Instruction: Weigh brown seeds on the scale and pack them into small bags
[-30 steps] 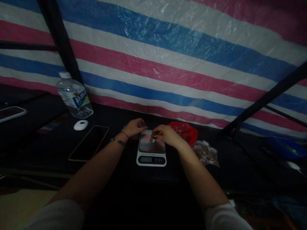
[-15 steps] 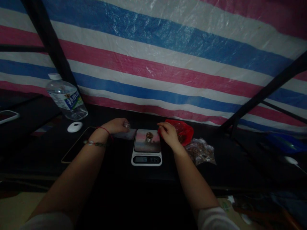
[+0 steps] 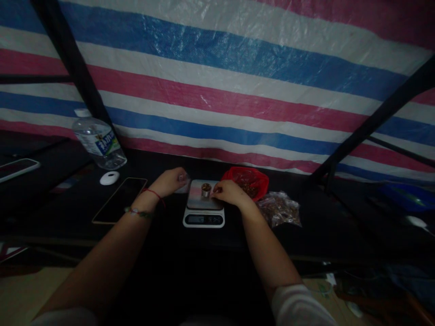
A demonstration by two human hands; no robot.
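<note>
A small metal cup [image 3: 205,192] holding brownish bits stands on the plate of a white digital scale [image 3: 204,220]. My right hand [image 3: 230,192] is over the plate's right side, fingers pinched together just right of the cup. Whatever lies between those fingertips is too small and dark to make out. Left of the scale, my left hand [image 3: 170,181] is closed on a clear plastic bag [image 3: 183,179], partly hidden by the fingers. Behind my right hand sits an open red bag [image 3: 263,183] with brown pieces in it.
A clear packet of brown pieces [image 3: 280,208] lies to the right. On the left are a dark phone [image 3: 118,201], a white oval object [image 3: 109,178] and a large plastic bottle [image 3: 98,140]. Striped sheeting [image 3: 217,104] hangs behind the black table, between dark slanting poles.
My right hand has moved left from the red bag's edge to beside the cup on the scale. My left hand stays closed on the clear bag, left of the scale. The view has shifted slightly.
</note>
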